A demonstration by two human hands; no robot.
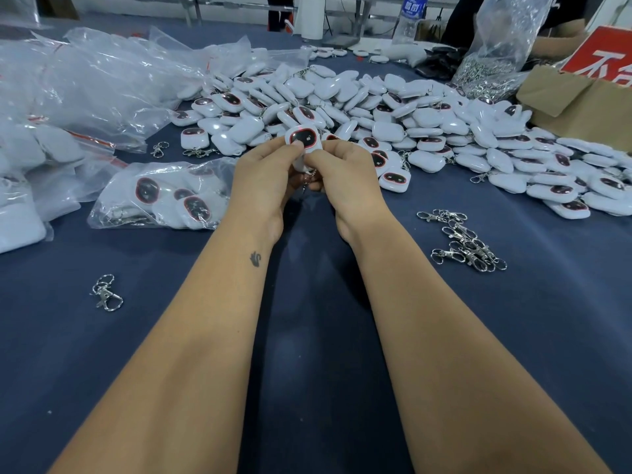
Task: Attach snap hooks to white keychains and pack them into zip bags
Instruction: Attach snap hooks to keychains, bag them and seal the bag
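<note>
Above the middle of the dark blue cloth-covered table [307, 336], a white keychain [303, 138] is held between both hands. It is a small rounded square of glossy plastic, with a black oval window ringed in red on its face. The left hand [263, 176] is closed on its left edge, the thumb pressed against the window; the right hand [342, 176] is closed on its right and lower side. A metal snap hook [306, 182] is glimpsed between the palms just below the keychain, though whether it is already attached cannot be told.

Behind the hands, a broad heap of keychains [393, 121] is spread across the table, smooth and pebble-like, some face up, some showing plain white backs. To the left, a clear zip bag [160, 196] holding several keychains is laid flat, its film wrinkled and shiny. More crumpled bags [85, 80] with red seal strips are piled beyond it. A loose cluster of silvery hooks [465, 241] is seen to the right of the forearms, and a single hook [106, 293] lies alone on the left. A cardboard box [578, 97] is seen at the far right.
</note>
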